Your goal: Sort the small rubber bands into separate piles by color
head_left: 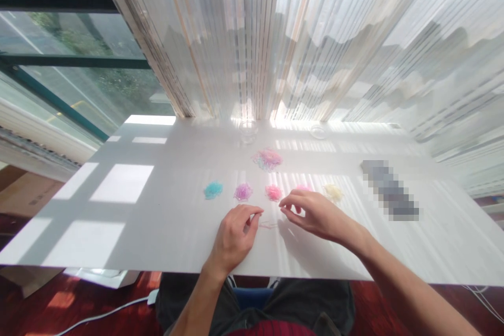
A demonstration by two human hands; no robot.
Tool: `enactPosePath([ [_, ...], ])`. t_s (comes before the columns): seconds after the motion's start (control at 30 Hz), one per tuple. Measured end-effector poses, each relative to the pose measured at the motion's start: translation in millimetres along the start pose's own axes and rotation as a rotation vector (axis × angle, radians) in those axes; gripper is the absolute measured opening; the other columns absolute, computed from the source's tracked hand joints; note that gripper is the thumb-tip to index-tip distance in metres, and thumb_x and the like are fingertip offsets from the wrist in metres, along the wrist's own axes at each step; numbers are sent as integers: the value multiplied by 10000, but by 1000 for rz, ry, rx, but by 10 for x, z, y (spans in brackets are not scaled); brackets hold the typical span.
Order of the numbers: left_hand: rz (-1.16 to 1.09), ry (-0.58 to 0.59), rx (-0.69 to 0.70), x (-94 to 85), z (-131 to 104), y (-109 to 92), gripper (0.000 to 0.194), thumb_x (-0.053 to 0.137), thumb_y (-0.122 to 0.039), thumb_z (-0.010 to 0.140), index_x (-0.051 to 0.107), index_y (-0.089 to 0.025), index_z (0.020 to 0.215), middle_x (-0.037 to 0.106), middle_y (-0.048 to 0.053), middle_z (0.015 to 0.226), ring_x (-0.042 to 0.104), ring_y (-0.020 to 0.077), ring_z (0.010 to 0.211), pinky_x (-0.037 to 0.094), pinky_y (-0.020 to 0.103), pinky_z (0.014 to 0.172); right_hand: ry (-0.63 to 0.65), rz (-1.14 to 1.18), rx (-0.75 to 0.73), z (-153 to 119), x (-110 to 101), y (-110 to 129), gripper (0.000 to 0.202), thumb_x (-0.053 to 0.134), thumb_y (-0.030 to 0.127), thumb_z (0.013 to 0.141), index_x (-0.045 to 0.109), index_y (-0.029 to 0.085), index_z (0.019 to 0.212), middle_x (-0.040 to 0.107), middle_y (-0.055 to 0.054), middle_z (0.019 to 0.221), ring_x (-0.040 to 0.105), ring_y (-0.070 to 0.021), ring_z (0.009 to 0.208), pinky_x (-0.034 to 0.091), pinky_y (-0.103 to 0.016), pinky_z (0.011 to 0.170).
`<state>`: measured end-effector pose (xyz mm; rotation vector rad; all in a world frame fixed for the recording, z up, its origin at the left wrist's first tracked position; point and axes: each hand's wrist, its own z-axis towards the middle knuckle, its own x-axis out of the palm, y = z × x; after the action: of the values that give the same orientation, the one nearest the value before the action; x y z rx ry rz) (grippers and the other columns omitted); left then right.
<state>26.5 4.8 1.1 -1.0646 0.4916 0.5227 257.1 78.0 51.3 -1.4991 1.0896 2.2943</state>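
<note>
My left hand point(235, 236) is over the front middle of the white table point(165, 231), thumb and forefinger pinched together. What they hold, if anything, is too small to make out. Facing it, my right hand point(309, 212) has its fingers curled, with thumb and fingertips close together; nothing can be made out between them. Between and below the hands lie a few thin pink bands point(268, 224). Small heaps of thin loops form a row: teal point(213, 190), purple point(243, 192), red-pink point(273, 192), pink point(304, 187), partly behind my right hand, and pale yellow point(333, 191).
Behind the row lies a larger mixed-colour heap point(268, 159). A clear round container point(248, 132) and a clear lid-like disc point(317, 132) are near the back edge. A blurred dark object point(389, 190) lies at right. Curtains point(252, 37) hang behind the table.
</note>
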Motion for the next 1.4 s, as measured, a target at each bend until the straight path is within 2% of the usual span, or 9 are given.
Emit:
enactPosePath([
  [0.17, 106, 59, 46, -12, -30, 4, 153, 563, -131, 987, 658, -197, 1087, 731, 53, 969, 663, 216, 850, 522, 380, 794, -80, 86, 146, -270, 372, 275, 153, 613, 181, 956, 687, 211, 1087, 678, -74, 982, 680, -210, 890, 571, -346, 799],
  [0.3, 222, 189, 78, -73, -41, 0, 202, 676, -157, 922, 662, -216, 1115, 709, 55, 1035, 663, 254, 963, 512, 403, 817, -258, 67, 268, -345, 699, 393, 106, 594, 158, 953, 681, 218, 965, 668, -64, 923, 654, -227, 868, 564, -382, 795],
  [0.4, 235, 218, 85, -93, -34, 21, 148, 693, -176, 926, 679, -225, 1065, 695, 46, 1013, 663, 240, 947, 503, 385, 801, -346, 32, 301, -336, 817, 454, 109, 569, 169, 972, 653, 214, 919, 661, -62, 885, 624, -236, 845, 535, -401, 779],
  [0.5, 214, 203, 89, -79, -36, 45, 60, 669, -176, 953, 692, -223, 982, 692, 39, 974, 661, 232, 921, 486, 385, 796, -411, 34, 322, -332, 855, 484, 129, 525, 183, 999, 621, 212, 918, 649, -66, 882, 603, -237, 838, 516, -404, 769],
  [0.67, 195, 177, 100, -76, -49, 36, 80, 636, -171, 972, 692, -216, 938, 695, 33, 945, 660, 221, 891, 469, 382, 786, -450, 117, 355, -351, 845, 481, 137, 484, 182, 1016, 590, 219, 937, 638, -71, 907, 603, -233, 859, 528, -384, 768],
  [0.83, 195, 142, 114, -74, -41, 29, 73, 633, -187, 964, 697, -213, 989, 709, 39, 932, 672, 211, 859, 486, 367, 765, -449, 89, 327, -351, 838, 481, 65, 559, 193, 984, 616, 219, 1000, 654, -76, 937, 620, -245, 882, 546, -400, 786],
  [1.0, 199, 166, 120, -55, -36, 57, 95, 621, -191, 977, 706, -222, 951, 698, 40, 916, 662, 220, 870, 471, 375, 772, -442, 50, 295, -343, 846, 471, 194, 626, 200, 955, 666, 230, 1142, 671, -89, 989, 638, -258, 908, 573, -427, 804],
  [1.27, 193, 198, 180, -72, -34, 55, 159, 521, -174, 1029, 654, -202, 947, 690, 43, 910, 655, 209, 837, 466, 368, 761, -406, -3, 269, -304, 821, 488, 107, 661, 162, 940, 731, 235, 977, 677, -75, 928, 638, -243, 864, 565, -410, 776],
  [1.4, 183, 186, 169, -84, -23, 37, 118, 529, -177, 1018, 643, -204, 1008, 708, 52, 939, 674, 219, 857, 479, 368, 763, -469, 53, 256, -309, 829, 479, 151, 618, 132, 949, 722, 238, 979, 669, -69, 911, 647, -230, 852, 586, -386, 757],
])
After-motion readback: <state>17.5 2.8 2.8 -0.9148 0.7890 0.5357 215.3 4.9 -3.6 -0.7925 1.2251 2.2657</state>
